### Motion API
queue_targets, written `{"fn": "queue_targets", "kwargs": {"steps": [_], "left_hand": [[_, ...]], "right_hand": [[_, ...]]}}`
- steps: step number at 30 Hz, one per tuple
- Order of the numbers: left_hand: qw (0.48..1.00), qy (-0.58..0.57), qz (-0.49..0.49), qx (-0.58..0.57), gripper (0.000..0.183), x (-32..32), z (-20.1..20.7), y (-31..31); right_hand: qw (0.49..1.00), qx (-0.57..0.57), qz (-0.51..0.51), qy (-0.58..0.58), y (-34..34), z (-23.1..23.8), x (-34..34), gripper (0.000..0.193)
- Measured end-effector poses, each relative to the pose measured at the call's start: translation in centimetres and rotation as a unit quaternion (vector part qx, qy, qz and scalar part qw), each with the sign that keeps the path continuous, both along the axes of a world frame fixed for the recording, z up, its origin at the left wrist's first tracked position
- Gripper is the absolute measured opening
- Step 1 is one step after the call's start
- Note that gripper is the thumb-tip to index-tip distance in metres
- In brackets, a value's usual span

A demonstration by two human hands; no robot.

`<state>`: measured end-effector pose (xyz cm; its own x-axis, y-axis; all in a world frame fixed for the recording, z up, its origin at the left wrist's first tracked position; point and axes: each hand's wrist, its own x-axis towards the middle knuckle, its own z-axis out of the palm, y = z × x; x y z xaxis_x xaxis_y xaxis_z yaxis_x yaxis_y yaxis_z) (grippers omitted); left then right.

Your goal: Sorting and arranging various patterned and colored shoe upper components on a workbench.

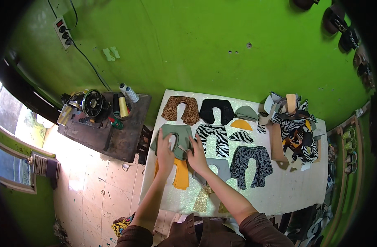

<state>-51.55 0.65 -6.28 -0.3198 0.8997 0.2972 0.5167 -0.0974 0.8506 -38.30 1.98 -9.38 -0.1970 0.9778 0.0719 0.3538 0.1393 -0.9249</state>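
Note:
A green U-shaped fabric piece (pixel 175 130) lies on the pale table, partly covered by my hands. My left hand (pixel 165 153) rests on its left part, fingers stretched forward and apart. Along its right edge is my right hand (pixel 196 157), fingers extended and spread. A small light strip (pixel 182 148) shows near my right thumb; whether I touch it is unclear. Just below lies a yellow U-shaped piece (pixel 181 175), partly hidden by my left forearm. A grey piece (pixel 219 166) is partly under my right forearm, with a zebra-striped piece (pixel 215 138) beside that hand.
Leopard-print (pixel 172 108) and black (pixel 209 109) pieces lie farther back, a dark patterned piece (pixel 238 164) to the right. A scrap-filled box (pixel 277 144) stands at the table's right. A sewing machine (pixel 92 103) and thread cones (pixel 123 108) are on a dark table at left.

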Motion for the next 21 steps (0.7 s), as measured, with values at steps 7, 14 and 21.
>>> {"fn": "queue_targets", "kwargs": {"steps": [7,14,21], "left_hand": [[0.985,0.101,-0.142,-0.008,0.058,7.0,-1.2,-1.7],[0.962,0.145,-0.232,-0.012,0.051,15.1,-0.5,-2.3],[0.938,0.18,-0.295,0.0,0.05,24.9,1.0,-3.2]], "right_hand": [[0.985,0.108,-0.041,-0.13,-2.3,0.9,5.0,0.046],[0.988,0.069,-0.097,-0.098,-4.5,2.4,14.7,0.047],[0.938,0.148,-0.119,-0.291,-6.9,3.7,25.2,0.058]]}}
